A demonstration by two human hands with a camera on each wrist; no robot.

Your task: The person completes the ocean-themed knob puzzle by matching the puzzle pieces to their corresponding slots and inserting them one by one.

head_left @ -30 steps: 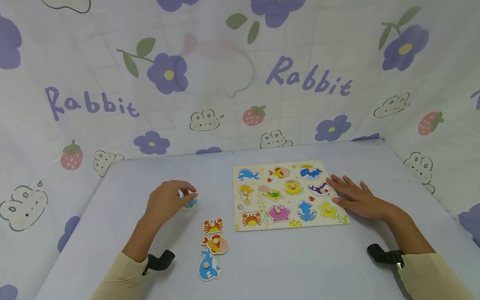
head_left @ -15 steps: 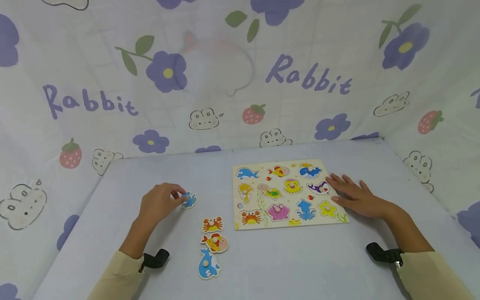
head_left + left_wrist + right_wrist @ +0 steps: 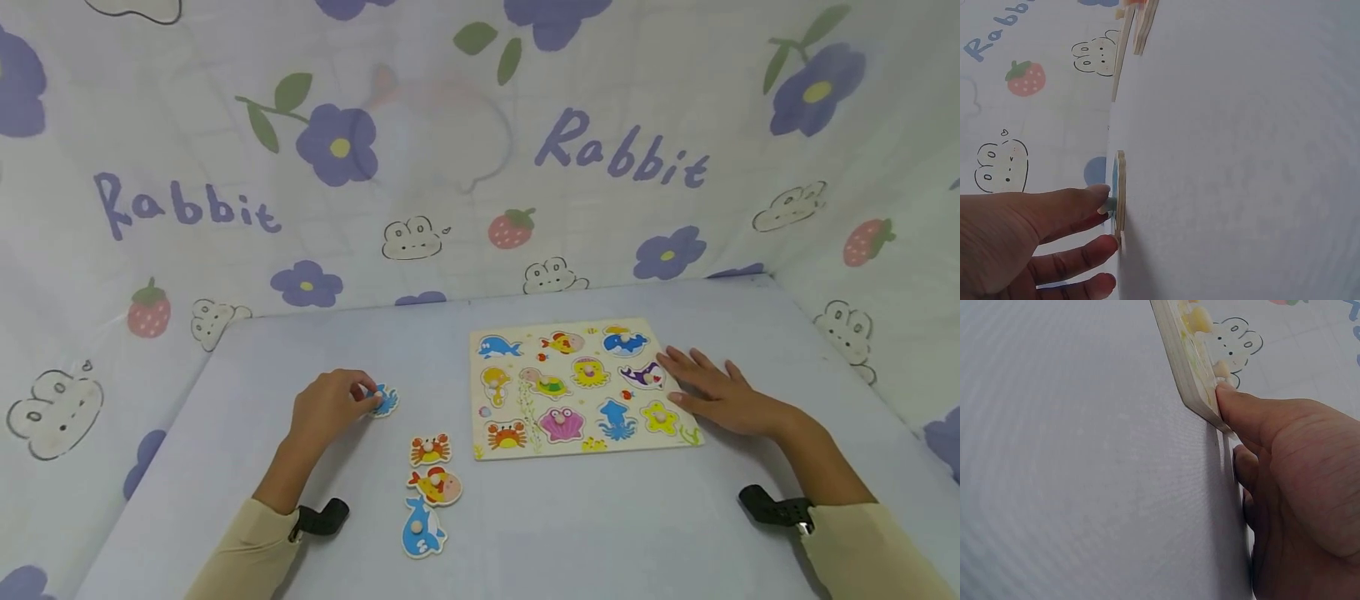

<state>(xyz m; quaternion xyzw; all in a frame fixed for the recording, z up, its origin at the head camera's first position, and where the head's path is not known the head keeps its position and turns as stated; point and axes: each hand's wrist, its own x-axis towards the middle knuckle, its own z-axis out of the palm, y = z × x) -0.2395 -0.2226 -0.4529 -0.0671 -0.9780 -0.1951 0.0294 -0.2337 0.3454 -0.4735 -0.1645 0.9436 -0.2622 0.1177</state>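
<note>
My left hand pinches the small knob of a blue squid puzzle piece at the table's left side. The left wrist view shows this piece edge-on, close to the white tabletop, with thumb and forefinger at the knob. To the right lies a wooden sea-animal puzzle board, several of its pictures bearing knobs. At the board's right edge, my right hand rests with fingers spread, and in the right wrist view its thumb touches the board's corner.
Between the left hand and the board, three loose pieces line up toward me: a crab, a red and yellow fish and a blue whale. A white curtain printed with flowers and rabbits hangs behind the table.
The left hand has drawn slightly back and lower with the squid piece, which now shows more plainly. My right hand and the board have stayed put.
</note>
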